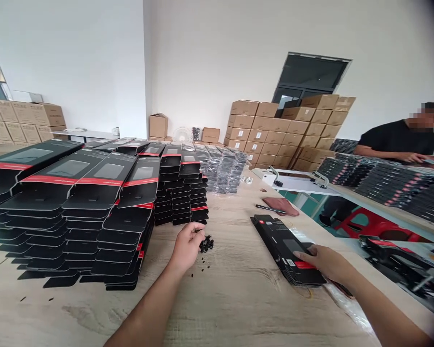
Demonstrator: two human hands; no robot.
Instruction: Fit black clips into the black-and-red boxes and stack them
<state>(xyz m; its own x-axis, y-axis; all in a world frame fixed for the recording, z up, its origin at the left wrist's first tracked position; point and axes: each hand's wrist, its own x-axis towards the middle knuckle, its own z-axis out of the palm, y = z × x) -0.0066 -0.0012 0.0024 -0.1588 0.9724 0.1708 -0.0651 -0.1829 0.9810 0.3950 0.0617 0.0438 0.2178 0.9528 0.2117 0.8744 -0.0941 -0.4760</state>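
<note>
On my feed, a wall of stacked cardboard cartons (275, 130) fills 1 o'clock, below a dark window (313, 72). More cartons (21, 118) sit at 10 o'clock beside a white desk (83, 135). Near 12 o'clock I can make out an open carton (158, 125), a white fan (183, 135) and shrink-wrapped black card stacks (220, 168). A pen (269, 209) lies beside a brown pouch (280, 206) at 1 o'clock. At 2 o'clock, a co-worker in a black T-shirt (398, 140) leans over rows of black cards (390, 183), and a red plastic stool (369, 226) shows under that bench at 3 o'clock.
</note>
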